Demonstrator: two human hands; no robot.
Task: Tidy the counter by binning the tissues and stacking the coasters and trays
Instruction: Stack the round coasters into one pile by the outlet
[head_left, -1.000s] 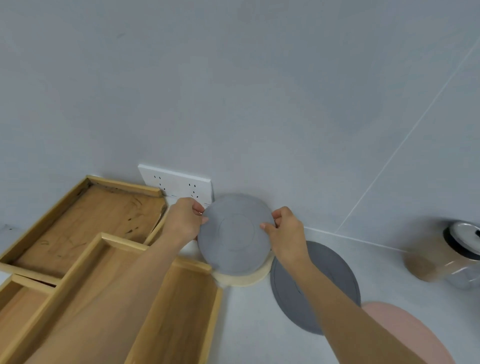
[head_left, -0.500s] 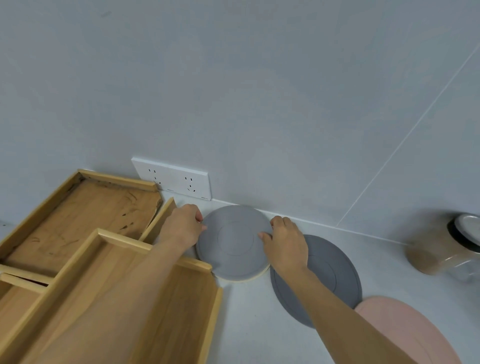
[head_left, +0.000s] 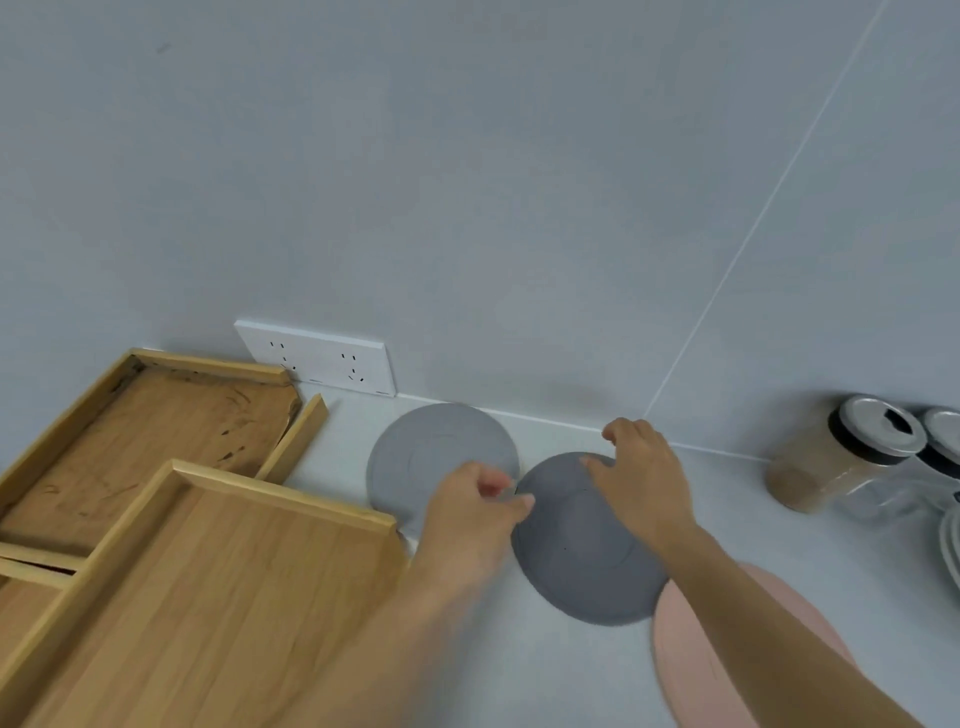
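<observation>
A light grey round coaster lies flat by the wall. Right of it lies a darker grey coaster, and a pink coaster overlaps its near right edge. My left hand is blurred, its fingertips at the dark coaster's left rim. My right hand rests on the dark coaster's far rim, fingers spread and curled over the edge. The dark coaster lies flat on the counter. Two wooden trays sit at the left, one near and one far.
A white socket plate is on the wall behind the trays. Glass jars with metal lids stand at the right by the wall, with white dishes at the frame edge. A third tray's rim shows at far left.
Both hands set the light grey coaster down on the stack by the wall, let go, and moved right onto the dark grey coaster.
</observation>
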